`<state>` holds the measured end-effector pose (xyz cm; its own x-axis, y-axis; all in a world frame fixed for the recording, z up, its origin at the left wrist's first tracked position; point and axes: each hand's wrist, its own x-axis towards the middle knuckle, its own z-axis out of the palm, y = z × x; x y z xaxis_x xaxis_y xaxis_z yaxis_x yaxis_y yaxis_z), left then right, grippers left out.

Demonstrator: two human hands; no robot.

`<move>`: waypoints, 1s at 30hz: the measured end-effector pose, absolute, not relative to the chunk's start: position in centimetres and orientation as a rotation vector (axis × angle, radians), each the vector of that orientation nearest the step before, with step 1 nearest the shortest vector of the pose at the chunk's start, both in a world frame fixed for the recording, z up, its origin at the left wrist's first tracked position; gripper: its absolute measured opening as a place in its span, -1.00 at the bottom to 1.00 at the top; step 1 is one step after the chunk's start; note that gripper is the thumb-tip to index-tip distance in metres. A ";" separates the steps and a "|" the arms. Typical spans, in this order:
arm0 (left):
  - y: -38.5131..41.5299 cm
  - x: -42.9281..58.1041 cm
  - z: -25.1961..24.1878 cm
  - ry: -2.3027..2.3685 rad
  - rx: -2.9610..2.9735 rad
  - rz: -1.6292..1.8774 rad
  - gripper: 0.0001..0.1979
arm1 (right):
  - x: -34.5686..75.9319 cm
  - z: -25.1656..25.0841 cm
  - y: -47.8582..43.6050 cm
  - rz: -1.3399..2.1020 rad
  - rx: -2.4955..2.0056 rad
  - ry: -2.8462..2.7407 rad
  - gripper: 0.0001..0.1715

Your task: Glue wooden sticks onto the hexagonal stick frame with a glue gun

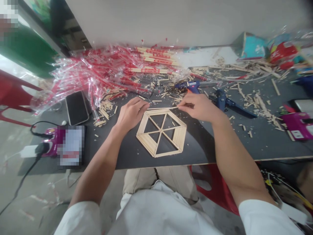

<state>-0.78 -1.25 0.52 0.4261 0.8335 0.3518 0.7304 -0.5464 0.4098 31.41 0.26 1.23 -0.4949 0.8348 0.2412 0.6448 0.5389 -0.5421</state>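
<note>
A hexagonal frame [179, 138] of thin wooden sticks lies flat on the dark tabletop before me, with spokes meeting at its centre and rows of sticks stacked along its sides. Along its far side runs a thin wooden stick [162, 108]. My right hand [197, 106] pinches the right end of this stick between thumb and fingers. At the left end, my left hand [132, 112] is closed, its fingertips on the stick. Just beyond my right hand lies a blue glue gun [193, 86] with a small red light, and blue-handled cutters [222, 101] rest to its right.
Red-printed plastic wrappers [97, 68] and wrapped chopsticks [156, 57] heap at the back. Cut stick pieces [262, 106] litter the right. A phone [77, 107], a power strip [51, 143] and a second screen device [72, 145] sit left. A purple device [297, 125] lies far right.
</note>
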 end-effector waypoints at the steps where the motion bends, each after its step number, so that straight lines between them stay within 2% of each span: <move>1: -1.2 -0.9 0.6 1.397 2.466 0.767 -0.62 | 31.7 1.4 0.4 0.581 -1.214 -2.325 -0.81; 7: -1.2 -0.6 0.3 1.363 2.446 0.656 -0.64 | 31.5 2.1 0.2 0.785 -1.241 -2.418 -0.76; 17: -1.7 0.1 0.2 1.367 2.465 0.579 -0.65 | 31.6 1.5 0.5 0.891 -1.323 -2.425 -0.75; 30: -1.8 0.8 -0.3 1.289 2.500 0.642 -0.72 | 31.8 0.8 0.9 0.945 -1.329 -2.413 -0.75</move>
<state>0.78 -1.78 -0.31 0.5101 0.8180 0.2659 0.7049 -0.5747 0.4156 31.81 0.94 0.80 -0.5630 0.8198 -0.1043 0.6726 0.3813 -0.6342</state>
